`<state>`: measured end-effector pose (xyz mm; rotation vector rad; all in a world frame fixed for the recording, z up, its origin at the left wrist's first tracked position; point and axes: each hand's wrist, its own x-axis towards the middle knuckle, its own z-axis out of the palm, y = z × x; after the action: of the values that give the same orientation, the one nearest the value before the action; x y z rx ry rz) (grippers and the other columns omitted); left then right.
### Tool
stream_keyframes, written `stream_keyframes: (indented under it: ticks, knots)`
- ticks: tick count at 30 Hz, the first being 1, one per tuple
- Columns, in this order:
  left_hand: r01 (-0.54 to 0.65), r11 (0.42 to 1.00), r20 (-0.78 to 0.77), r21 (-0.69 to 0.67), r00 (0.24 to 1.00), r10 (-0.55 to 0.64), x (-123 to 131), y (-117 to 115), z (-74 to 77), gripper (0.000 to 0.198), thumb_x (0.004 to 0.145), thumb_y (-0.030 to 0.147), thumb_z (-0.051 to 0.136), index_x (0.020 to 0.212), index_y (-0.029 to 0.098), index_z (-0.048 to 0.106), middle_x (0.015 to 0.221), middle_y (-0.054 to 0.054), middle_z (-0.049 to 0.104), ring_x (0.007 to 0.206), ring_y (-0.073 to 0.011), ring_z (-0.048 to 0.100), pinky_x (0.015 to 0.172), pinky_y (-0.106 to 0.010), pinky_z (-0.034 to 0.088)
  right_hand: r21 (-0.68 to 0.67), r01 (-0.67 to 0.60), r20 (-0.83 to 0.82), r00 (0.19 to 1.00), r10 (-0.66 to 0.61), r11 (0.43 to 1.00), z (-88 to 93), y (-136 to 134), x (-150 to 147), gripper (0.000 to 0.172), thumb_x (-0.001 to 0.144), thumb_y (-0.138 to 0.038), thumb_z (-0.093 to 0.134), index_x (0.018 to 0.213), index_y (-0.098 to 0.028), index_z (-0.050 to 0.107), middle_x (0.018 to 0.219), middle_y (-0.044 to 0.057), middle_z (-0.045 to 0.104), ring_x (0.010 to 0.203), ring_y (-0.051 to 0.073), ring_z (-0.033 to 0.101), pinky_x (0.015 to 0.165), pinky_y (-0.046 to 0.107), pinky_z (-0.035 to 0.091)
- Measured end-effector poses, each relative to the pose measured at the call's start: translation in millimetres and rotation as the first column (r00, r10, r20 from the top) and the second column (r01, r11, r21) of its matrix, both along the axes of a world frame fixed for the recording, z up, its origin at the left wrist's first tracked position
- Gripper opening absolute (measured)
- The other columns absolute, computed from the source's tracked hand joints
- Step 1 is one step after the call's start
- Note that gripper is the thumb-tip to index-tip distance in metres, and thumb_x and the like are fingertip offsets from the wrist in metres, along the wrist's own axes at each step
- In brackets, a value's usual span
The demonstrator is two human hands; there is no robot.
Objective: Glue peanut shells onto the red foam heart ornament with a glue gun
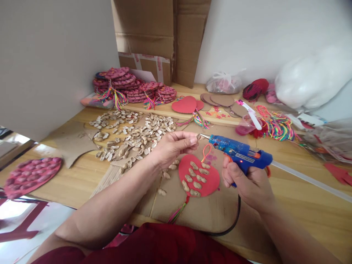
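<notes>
Left hand [180,143]: thumb and fingers pinched on a small brown piece, apparently a peanut shell [199,137], partly hidden by the fingertips. Right hand [249,179]: wrapped firmly around the handle of a blue glue gun [233,146], forefinger by the orange trigger; cannot tell whether pressed.

Hazards, as judged:
– Burnt left fingertips: from a hot metal nozzle [205,136] right at the pinched piece; contact or slight gap, cannot tell. Small red light lit on the gun body.
– Stray drips or strings of glue: from too long a squeeze with the nozzle beyond the upper edge of the card.
– Cracked husk: from too tight a pinch on something likely brittle.
– Dragged or dislodged rows: from the black cable [238,211], looped close by on the right, if pulled across.

Red heart-shaped card [211,182]: lying flat on brown cardboard [170,205], below and between both hands. Matte red, with bare margins at left and right. Bears tan, ridged peanut shells [201,178] in slanting rows, rounded sides up, set apart; firmness of bond, cannot tell. Orange loop [204,158] at the upper edge; multicoloured tassel [177,212] at the lower end. Loose shells [162,192] near the left edge.
</notes>
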<state>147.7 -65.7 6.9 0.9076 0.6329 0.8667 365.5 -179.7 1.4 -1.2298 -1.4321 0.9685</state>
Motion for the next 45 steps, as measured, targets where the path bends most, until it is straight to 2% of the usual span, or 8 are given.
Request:
stream_keyframes:
  ticks: [5, 17, 31, 45]
  knots:
    - [0.004, 1.0, 0.012, 0.004, 1.0, -0.004, 0, 0, 0.8, 0.035, 0.064, 0.037, 0.099, 0.086, 0.015, 0.081, 0.075, -0.002, 0.073, 0.067, -0.0082, 0.064, 0.064, -0.021, 0.048, -0.003, -0.006, 0.042, 0.999, 0.006, 1.0, -3.6, -1, 4, 0.026, 0.107, -0.047, 0.056, 0.094, -0.024, 0.059, 0.062, -0.004, 0.057, 0.056, 0.013, 0.058, 0.056, 0.029, 0.047]
    - [0.007, 1.0, 0.012, -0.017, 1.0, -0.007, 0, -1, 1.2, 0.038, 0.06, 0.039, 0.101, 0.083, 0.015, 0.081, 0.074, -0.002, 0.074, 0.066, -0.0087, 0.067, 0.064, -0.02, 0.051, 0.035, -0.004, 0.033, 0.999, 0.003, 0.999, 6.6, 1, -5, 0.029, 0.106, -0.047, 0.056, 0.087, -0.024, 0.056, 0.058, -0.004, 0.055, 0.05, 0.012, 0.056, 0.049, 0.026, 0.048]
    - [0.0, 1.0, 0.002, -0.026, 1.0, 0.0, 1, -2, 2.4, 0.039, 0.059, 0.04, 0.101, 0.084, 0.016, 0.082, 0.075, -0.002, 0.075, 0.067, -0.0089, 0.067, 0.065, -0.02, 0.05, 0.03, 0.019, 0.048, 0.999, -0.02, 0.999, 7.6, 2, -4, 0.032, 0.105, -0.048, 0.057, 0.085, -0.024, 0.055, 0.058, -0.004, 0.055, 0.05, 0.012, 0.056, 0.049, 0.026, 0.048]
    - [-0.003, 1.0, -0.003, -0.017, 1.0, 0.003, 0, -1, 1.8, 0.038, 0.062, 0.038, 0.1, 0.085, 0.015, 0.081, 0.075, -0.002, 0.074, 0.067, -0.0093, 0.066, 0.065, -0.021, 0.05, 0.004, 0.034, 0.028, 0.999, -0.034, 0.999, 5.5, 2, -2, 0.027, 0.105, -0.048, 0.059, 0.095, -0.023, 0.059, 0.061, -0.005, 0.056, 0.051, 0.012, 0.057, 0.051, 0.027, 0.049]
